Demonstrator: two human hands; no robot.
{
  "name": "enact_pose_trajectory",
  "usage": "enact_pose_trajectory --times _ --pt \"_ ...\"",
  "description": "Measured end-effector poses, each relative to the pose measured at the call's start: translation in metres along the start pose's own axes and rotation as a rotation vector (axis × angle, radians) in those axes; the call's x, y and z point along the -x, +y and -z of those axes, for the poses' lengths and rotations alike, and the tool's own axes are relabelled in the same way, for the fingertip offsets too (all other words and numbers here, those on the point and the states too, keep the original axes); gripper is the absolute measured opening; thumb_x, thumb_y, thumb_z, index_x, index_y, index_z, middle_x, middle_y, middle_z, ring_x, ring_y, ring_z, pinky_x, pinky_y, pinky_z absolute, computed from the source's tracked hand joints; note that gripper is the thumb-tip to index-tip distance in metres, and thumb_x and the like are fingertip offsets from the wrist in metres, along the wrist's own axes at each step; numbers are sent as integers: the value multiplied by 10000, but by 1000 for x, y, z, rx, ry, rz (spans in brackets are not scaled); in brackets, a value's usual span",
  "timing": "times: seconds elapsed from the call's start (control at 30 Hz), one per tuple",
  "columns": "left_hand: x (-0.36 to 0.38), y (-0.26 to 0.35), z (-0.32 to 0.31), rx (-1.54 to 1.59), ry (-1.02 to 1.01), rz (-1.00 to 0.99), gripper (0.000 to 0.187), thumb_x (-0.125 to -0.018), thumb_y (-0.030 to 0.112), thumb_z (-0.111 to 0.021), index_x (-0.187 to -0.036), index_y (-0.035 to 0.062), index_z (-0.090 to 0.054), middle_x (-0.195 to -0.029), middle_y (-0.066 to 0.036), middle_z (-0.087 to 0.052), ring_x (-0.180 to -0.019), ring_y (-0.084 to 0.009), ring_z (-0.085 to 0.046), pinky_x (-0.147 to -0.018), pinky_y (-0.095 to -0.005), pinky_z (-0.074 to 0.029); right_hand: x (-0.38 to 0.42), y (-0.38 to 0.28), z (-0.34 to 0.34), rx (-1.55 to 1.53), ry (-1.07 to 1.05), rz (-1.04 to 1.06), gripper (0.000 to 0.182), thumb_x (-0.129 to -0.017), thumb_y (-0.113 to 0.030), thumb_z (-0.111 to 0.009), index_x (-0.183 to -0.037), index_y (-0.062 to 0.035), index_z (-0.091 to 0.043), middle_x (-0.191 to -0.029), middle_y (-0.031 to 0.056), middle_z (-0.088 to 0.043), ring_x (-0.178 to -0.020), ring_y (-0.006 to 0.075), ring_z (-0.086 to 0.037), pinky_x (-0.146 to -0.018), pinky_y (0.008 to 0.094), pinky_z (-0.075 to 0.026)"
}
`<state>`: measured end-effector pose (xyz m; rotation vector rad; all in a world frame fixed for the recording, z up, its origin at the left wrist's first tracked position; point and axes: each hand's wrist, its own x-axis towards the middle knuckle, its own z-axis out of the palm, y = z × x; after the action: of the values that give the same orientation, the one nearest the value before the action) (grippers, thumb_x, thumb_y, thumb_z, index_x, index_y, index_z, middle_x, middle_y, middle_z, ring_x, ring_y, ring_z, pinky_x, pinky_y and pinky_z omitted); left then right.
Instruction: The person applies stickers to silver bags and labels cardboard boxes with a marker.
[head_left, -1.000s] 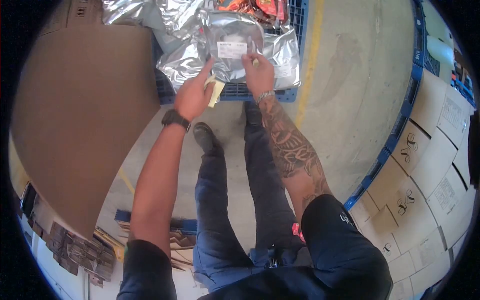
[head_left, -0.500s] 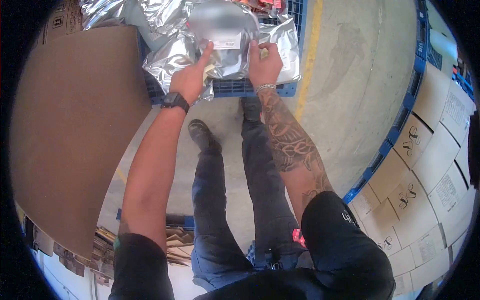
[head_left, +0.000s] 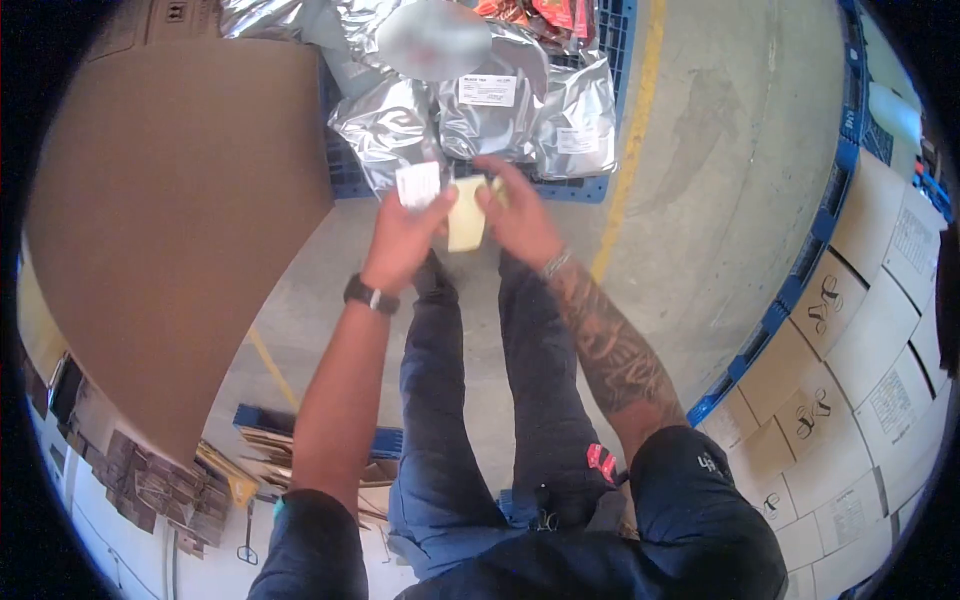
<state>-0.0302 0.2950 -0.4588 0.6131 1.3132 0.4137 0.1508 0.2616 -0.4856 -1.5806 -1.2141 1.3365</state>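
Observation:
My left hand (head_left: 398, 240) grips a white label (head_left: 418, 186), its thumb reaching to a pale yellow strip of paper (head_left: 466, 215) that looks like label backing. On the strip's other side, my right hand (head_left: 518, 215) pinches it between thumb and fingers. Both hands are just in front of several silver foil bags lying on a blue pallet (head_left: 575, 190). The middle foil bag (head_left: 490, 125) bears a white printed label (head_left: 487, 90), as does the right foil bag (head_left: 580, 110). No label shows on the left foil bag (head_left: 388, 125), whose near edge is partly behind the hands.
A large brown cardboard sheet or box side (head_left: 190, 220) rises at the left. Red packets (head_left: 550, 18) lie at the pallet's back. Stacked cartons (head_left: 850, 340) stand on a blue pallet at the right. Flattened cardboard (head_left: 275, 460) lies behind at the lower left.
Both hands have drawn back from the middle foil bag toward my body and come together. The yellow strip now stretches between them, and the white label shows in the left hand.

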Motion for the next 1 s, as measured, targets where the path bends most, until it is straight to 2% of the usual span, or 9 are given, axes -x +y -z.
enact_pose_trajectory --times 0.03,0.1,0.2,0.33,0.4,0.47,0.57,0.77,1.0 --pt "13 -1 -2 0 7 -8 435 -926 213 -682 -1277 13 -520 -997 -12 -657 -826 -65 -617 -637 -239 -498 8 -17 -7 -3 -4 9 405 -955 -325 -626 -1232 -35 -564 -1083 106 -653 -954 182 -621 -801 311 -502" --pt "36 -1 -7 -185 67 -103 386 -949 206 -652 -1251 5 -520 -1070 -44 -655 -884 -80 -620 -681 -247 -510 19 -51 -15 -589 -208 -534 331 -1014 -278 -533 -1234 -32 -558 -1097 87 -641 -963 141 -623 -779 273 -509" --pt "66 17 -7 216 104 -89 347 -991 223 -583 -1261 17 -514 -1073 -73 -666 -889 -102 -624 -715 -271 -516 27 -79 -19 -604 -29 -314 321 -1052 -256 -434 -1236 -24 -559 -995 30 -639 -871 92 -616 -730 248 -509" --pt "111 51 1 489 169 -24 406 -1040 374 -434 -1263 49 -529 -1069 -88 -672 -790 -131 -618 -747 -295 -517 34 -117 6 -696 110 -520 320 -1049 -313 -426 -1108 -33 -568 -771 3 -544 -651 71 -538 -552 241 -474" --pt "130 54 10 403 173 2 412 -1043 386 -415 -1249 52 -542 -1060 -84 -675 -766 -132 -617 -747 -291 -516 37 -129 9 -784 44 -531 255 -1037 -289 -467 -1028 -51 -557 -765 6 -540 -609 77 -529 -490 248 -456" --pt "140 54 12 314 174 40 422 -1046 399 -397 -1236 56 -555 -1050 -79 -677 -741 -134 -615 -747 -287 -516 42 -150 3 -286 -3 -564 201 -1022 -260 -512 -1002 -62 -540 -732 -6 -517 -551 72 -481 -440 244 -397" --pt "150 51 14 304 209 27 417 -1048 391 -394 -1209 49 -572 -1019 -82 -682 -708 -138 -619 -717 -280 -516 39 -189 -16 -596 128 -632 202 -1006 -237 -551 -889 -75 -523 -668 -21 -475 -503 67 -433 -413 255 -366" --pt "164 51 19 360 214 -108 412 -1051 375 -409 -1185 24 -577 -998 -89 -687 -708 -136 -633 -676 -276 -521 60 -151 -15 -429 -33 -222 235 -1029 -219 -507 -863 -53 -525 -622 -50 -412 -570 18 -368 -506 219 -333" --pt "185 67 13 28 389 -337 299 -1011 238 -551 -1095 -35 -637 -927 -61 -686 -805 -69 -597 -724 -243 -487 70 -218 -27 -223 19 -129 200 -1028 -164 -470 -943 -17 -575 -644 -21 -449 -596 53 -403 -551 247 -378"
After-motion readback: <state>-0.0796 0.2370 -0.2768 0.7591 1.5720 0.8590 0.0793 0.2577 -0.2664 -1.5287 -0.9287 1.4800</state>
